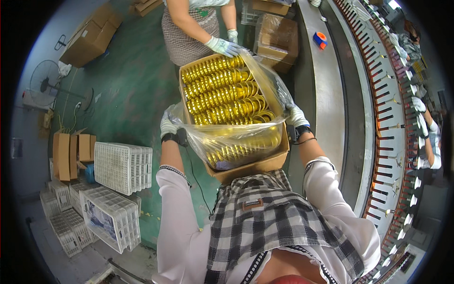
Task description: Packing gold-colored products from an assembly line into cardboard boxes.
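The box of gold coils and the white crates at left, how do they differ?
The box is brown; the crates are white. The box has solid walls, the crates latticed ones. The box is directly before you, the crates off to your left. Both are boxy containers.

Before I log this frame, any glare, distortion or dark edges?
Head view: bright highlights on the gold coils, pale glare streaks on the clear plastic bag; head view: fisheye bows the long metal counter at right; head view: black vignette fills the corners.
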The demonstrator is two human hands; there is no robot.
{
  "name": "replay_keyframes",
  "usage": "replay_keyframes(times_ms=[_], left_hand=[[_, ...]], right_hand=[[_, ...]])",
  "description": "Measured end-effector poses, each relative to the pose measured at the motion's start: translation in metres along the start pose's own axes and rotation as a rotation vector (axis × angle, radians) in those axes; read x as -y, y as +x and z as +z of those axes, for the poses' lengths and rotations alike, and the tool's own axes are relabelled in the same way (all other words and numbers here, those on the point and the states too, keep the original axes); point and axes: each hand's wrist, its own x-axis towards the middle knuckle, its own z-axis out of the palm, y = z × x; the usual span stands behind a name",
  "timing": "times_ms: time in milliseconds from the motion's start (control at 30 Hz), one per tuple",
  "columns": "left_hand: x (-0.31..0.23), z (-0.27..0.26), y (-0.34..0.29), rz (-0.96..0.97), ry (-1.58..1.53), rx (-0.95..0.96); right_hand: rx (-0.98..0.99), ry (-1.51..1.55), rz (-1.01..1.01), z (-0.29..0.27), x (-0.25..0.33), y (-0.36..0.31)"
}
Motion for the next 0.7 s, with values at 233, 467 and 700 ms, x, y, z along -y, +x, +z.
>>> replay_keyframes(times_ms=[233,467,700], left_hand=[[-0.090,-0.059,-0.002,-0.096,0.097,0.235],[-0.018,0.066,-0.056,0.221,-0.154,0.393],[-0.047,-0.029,-0.034,-0.279,-0.173,0.835]], right_hand=[[0.079,-0.115,-0.013,0.059,-0.008,-0.020],[-0.069,0.017,0.020,-0.007,-0.007,-0.037],[0.063,0.088,0.010,0.028,-0.008,-0.036]])
